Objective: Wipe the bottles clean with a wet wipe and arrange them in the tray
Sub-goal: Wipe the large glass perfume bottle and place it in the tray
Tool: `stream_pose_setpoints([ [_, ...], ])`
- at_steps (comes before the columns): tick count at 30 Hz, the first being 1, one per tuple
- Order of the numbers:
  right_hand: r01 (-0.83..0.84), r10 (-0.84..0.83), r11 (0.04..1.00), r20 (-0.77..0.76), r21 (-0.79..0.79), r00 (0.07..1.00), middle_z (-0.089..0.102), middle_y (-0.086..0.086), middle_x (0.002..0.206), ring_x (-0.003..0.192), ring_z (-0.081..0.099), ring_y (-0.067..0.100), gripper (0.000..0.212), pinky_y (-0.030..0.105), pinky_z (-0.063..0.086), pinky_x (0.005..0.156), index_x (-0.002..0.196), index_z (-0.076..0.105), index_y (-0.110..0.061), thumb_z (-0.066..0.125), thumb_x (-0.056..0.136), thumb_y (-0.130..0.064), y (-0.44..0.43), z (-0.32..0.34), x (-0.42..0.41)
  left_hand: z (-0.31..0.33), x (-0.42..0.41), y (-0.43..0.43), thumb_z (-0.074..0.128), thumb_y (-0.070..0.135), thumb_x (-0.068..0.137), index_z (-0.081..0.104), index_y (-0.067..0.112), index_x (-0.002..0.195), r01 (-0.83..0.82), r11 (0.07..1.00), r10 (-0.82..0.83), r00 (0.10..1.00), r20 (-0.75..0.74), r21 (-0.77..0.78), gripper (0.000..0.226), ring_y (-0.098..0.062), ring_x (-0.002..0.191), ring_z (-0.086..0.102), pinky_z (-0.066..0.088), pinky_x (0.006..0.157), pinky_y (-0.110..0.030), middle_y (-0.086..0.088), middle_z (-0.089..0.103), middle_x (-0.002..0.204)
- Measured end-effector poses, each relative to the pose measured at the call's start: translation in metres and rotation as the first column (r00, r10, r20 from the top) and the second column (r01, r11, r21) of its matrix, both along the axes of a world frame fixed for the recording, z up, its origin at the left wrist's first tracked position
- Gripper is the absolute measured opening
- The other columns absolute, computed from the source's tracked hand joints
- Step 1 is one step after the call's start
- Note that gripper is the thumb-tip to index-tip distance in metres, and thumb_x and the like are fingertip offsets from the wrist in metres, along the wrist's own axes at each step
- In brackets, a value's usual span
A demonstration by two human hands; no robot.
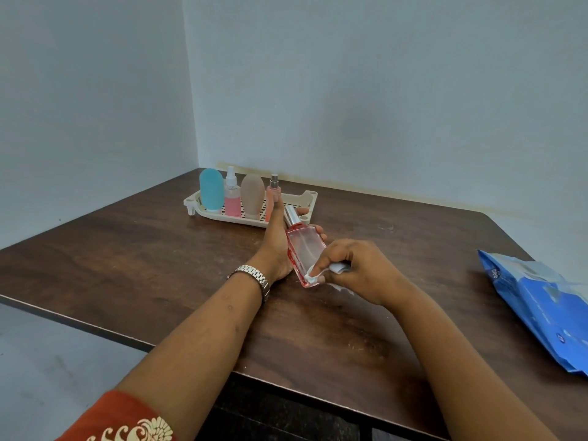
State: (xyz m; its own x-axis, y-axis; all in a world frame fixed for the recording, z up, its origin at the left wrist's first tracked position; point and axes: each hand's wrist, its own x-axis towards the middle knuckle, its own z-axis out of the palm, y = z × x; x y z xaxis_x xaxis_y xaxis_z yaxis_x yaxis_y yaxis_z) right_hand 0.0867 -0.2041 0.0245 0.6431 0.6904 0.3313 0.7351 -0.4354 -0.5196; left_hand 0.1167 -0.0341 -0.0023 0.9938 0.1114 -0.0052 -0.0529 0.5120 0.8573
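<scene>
My left hand [276, 246] holds a flat pink glass bottle [302, 246] with a silver sprayer, tilted over the table with its base toward me. My right hand [356, 268] grips a bunched white wet wipe [321, 273] and presses it against the bottle's lower end. Behind them, a beige slotted tray [302, 198] carries several upright bottles: a blue one [211, 189], a clear spray bottle with pink liquid [232, 194], a brown one [252, 194] and a slim pink sprayer [272, 192] partly hidden by my left thumb.
A blue wet-wipe pack [541, 303] lies at the table's right edge. The dark wooden table [143, 256] stands in a corner, with walls behind and to the left. Its near edge runs diagonally under my forearms.
</scene>
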Motion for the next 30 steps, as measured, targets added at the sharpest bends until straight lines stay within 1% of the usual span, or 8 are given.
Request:
stream_pose_setpoints([
  [4, -0.006, 0.006, 0.999, 0.003, -0.035, 1.000, 0.063, -0.013, 0.091, 0.087, 0.058, 0.003, 0.020, 0.008, 0.045, 0.069, 0.085, 0.076, -0.022, 0.073, 0.075, -0.005, 0.002, 0.000, -0.005, 0.002, -0.003, -0.002, 0.041, 0.078, 0.082, 0.052, 0.010, 0.105, -0.030, 0.999, 0.030, 1.000, -0.005, -0.018, 0.073, -0.029, 0.067, 0.063, 0.051, 0.078, -0.043, -0.016, 0.066, 0.074],
  [9, 0.178, -0.177, 0.983, 0.014, -0.048, 0.984, 0.061, -0.012, 0.087, 0.079, 0.055, -0.001, 0.016, 0.009, 0.039, 0.066, 0.083, 0.072, -0.026, 0.073, 0.077, -0.011, -0.014, -0.002, -0.002, 0.006, -0.012, -0.002, 0.035, 0.076, 0.084, 0.055, 0.010, 0.101, -0.103, 0.992, 0.101, 0.994, -0.029, -0.073, 0.071, -0.029, 0.070, 0.062, 0.052, 0.072, -0.039, -0.016, 0.064, 0.079],
  [13, 0.332, -0.328, 0.934, -0.055, 0.129, 0.943, 0.061, -0.015, 0.081, 0.075, 0.053, -0.004, 0.005, 0.014, 0.038, 0.066, 0.081, 0.067, -0.027, 0.070, 0.081, -0.024, -0.012, -0.006, -0.004, 0.013, -0.015, 0.003, 0.028, 0.075, 0.087, 0.052, 0.016, 0.114, -0.175, 0.950, 0.175, 0.984, -0.024, -0.258, 0.069, -0.029, 0.076, 0.061, 0.049, 0.083, -0.043, -0.014, 0.064, 0.082],
  [16, 0.408, -0.393, 0.865, -0.111, 0.293, 0.913, 0.064, -0.012, 0.079, 0.069, 0.056, -0.001, 0.008, 0.011, 0.042, 0.057, 0.079, 0.064, -0.025, 0.069, 0.082, -0.029, 0.006, -0.009, -0.010, 0.019, -0.018, 0.008, 0.026, 0.073, 0.088, 0.043, 0.020, 0.135, -0.262, 0.884, 0.280, 0.960, -0.009, -0.388, 0.073, -0.027, 0.084, 0.062, 0.051, 0.078, -0.043, -0.009, 0.062, 0.094],
  [21, 0.485, -0.390, 0.727, -0.289, 0.487, 0.875, 0.065, -0.007, 0.083, 0.070, 0.060, 0.004, 0.003, 0.009, 0.046, 0.056, 0.085, 0.062, -0.022, 0.065, 0.086, -0.022, 0.040, -0.017, -0.019, 0.024, -0.022, 0.015, 0.025, 0.073, 0.089, 0.042, 0.020, 0.141, -0.353, 0.797, 0.386, 0.922, -0.038, -0.490, 0.077, -0.023, 0.078, 0.065, 0.052, 0.069, -0.037, -0.006, 0.065, 0.086],
  [24, 0.678, -0.311, 0.495, -0.618, 0.543, 0.722, 0.066, -0.003, 0.090, 0.074, 0.062, 0.006, 0.008, 0.015, 0.047, 0.054, 0.097, 0.063, -0.019, 0.061, 0.089, -0.020, 0.058, -0.017, -0.013, 0.025, -0.021, 0.012, 0.022, 0.073, 0.090, 0.038, 0.023, 0.142, -0.376, 0.776, 0.410, 0.911, -0.049, -0.506, 0.074, -0.026, 0.087, 0.061, 0.048, 0.080, -0.042, -0.009, 0.062, 0.098],
  [26, 0.744, -0.229, 0.396, -0.727, 0.538, 0.647, 0.066, -0.002, 0.087, 0.071, 0.062, 0.007, 0.009, 0.018, 0.048, 0.053, 0.097, 0.064, -0.018, 0.062, 0.089, -0.018, 0.063, -0.014, -0.009, 0.025, -0.023, 0.010, 0.021, 0.074, 0.089, 0.037, 0.024, 0.142, -0.383, 0.777, 0.417, 0.908, -0.048, -0.500, 0.074, -0.027, 0.090, 0.060, 0.047, 0.084, -0.044, -0.010, 0.061, 0.111],
  [30, 0.690, -0.267, 0.441, -0.650, 0.574, 0.711, 0.068, -0.003, 0.089, 0.074, 0.063, 0.004, 0.011, 0.020, 0.051, 0.061, 0.097, 0.068, -0.014, 0.064, 0.087, -0.016, 0.065, -0.017, -0.012, 0.027, -0.022, 0.010, 0.027, 0.072, 0.089, 0.031, 0.027, 0.146, -0.459, 0.760, 0.485, 0.872, -0.068, -0.460, 0.073, -0.029, 0.102, 0.058, 0.047, 0.090, -0.043, -0.011, 0.055, 0.129],
])
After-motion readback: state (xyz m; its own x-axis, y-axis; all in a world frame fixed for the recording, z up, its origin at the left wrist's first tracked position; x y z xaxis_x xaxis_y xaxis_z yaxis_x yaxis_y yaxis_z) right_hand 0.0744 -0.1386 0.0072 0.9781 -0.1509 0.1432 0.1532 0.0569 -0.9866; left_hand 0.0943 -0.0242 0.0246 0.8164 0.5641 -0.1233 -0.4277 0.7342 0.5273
